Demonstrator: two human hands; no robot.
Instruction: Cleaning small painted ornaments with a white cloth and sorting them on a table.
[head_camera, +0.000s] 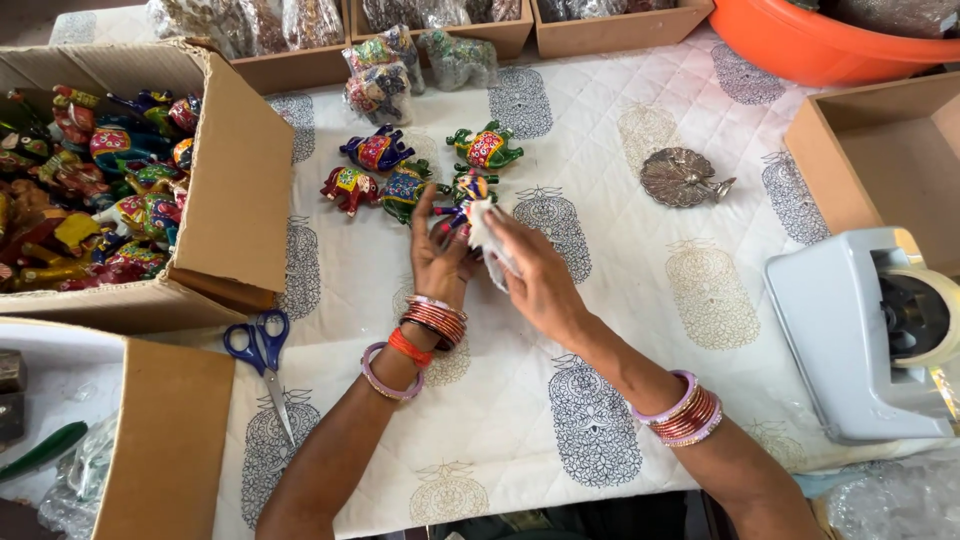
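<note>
Quilted cloth table (620, 330): scissors (262, 352), painted figurines (420, 172), cardboard boxes (230, 190), tape dispenser (860, 335).

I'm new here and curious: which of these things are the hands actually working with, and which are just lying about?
In hand:
left hand
right hand
small painted figurine
white wrapping piece

Lying about:
blue-handled scissors
silver metal peacock dish
grey tape dispenser
orange plastic tub

Both forearms are bare, with no sleeves. Below the fingers, the left hand (437, 262) has a wrist stacked with thin red and gold bangles, an orange-red thread band and a loose lilac bangle further down. The right hand (537, 280) wears a lilac bangle beside red-gold bangles at its wrist.
</note>
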